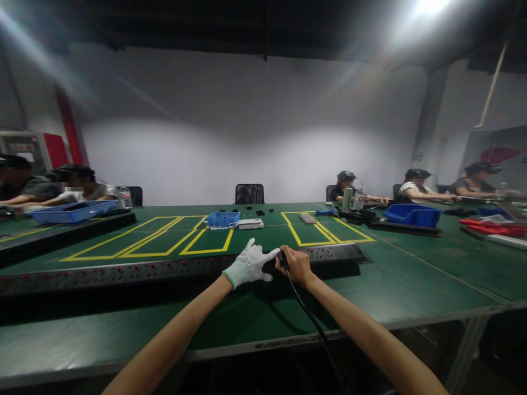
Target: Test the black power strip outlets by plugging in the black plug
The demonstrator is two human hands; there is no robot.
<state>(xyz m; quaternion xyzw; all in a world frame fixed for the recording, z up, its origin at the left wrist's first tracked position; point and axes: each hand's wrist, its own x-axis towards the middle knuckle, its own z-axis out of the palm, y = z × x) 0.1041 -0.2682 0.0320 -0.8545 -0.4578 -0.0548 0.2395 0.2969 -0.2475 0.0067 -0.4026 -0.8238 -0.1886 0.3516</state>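
Head view | right hand (pixel 297 265): fingers clamped on black plug (pixel 282 259) | gloved left hand (pixel 251 263): fingers apart, just beside plug | socket strip (pixel 156 271) beyond, parallel to bench's (pixel 395 293) near edge

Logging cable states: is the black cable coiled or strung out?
Strung out: the visible cable runs from the right hand past the table edge.

Cannot make out tip of black connector (pixel 282 260) in right hand (pixel 298 265), center | cannot trace black cable (pixel 307 310) into shadow, bottom center | cannot identify small dark pieces (pixel 260 212), mid-frame | cannot see socket strip (pixel 144 272) past left edge
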